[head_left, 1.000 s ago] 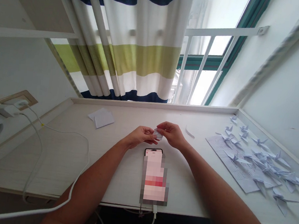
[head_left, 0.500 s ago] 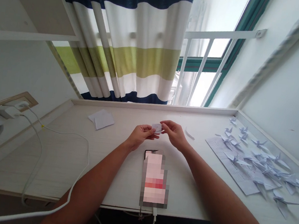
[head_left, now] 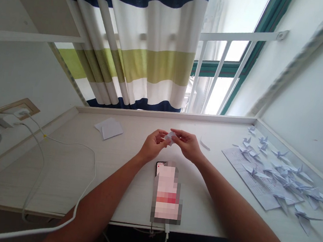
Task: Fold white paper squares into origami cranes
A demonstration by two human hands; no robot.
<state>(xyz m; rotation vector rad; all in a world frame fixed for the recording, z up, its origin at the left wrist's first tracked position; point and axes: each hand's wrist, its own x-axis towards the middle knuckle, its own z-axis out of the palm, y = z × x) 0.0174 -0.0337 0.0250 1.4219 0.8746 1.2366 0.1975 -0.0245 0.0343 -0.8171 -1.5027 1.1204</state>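
A small folded piece of white paper (head_left: 170, 137) is held up between my two hands, over the middle of the desk. My left hand (head_left: 153, 143) pinches its left side between thumb and fingers. On the other side, my right hand (head_left: 187, 144) grips the paper with the thumb in front and the fingers behind. Parts of the paper are hidden by the fingertips. Below the hands a phone (head_left: 166, 193) lies on the desk, its screen lit and mostly blurred out.
Several folded paper cranes (head_left: 286, 178) stand at the right, some on a written sheet (head_left: 266, 201). Square paper sheets (head_left: 112, 130) lie at the left, and a curved paper strip (head_left: 204, 143) is right of my hands. A white cable (head_left: 95, 160) crosses the left side.
The paper has turned from lying square to a tilted, corner-up position. My right thumb and fingers have moved further over it, and my left fingers have curled in.
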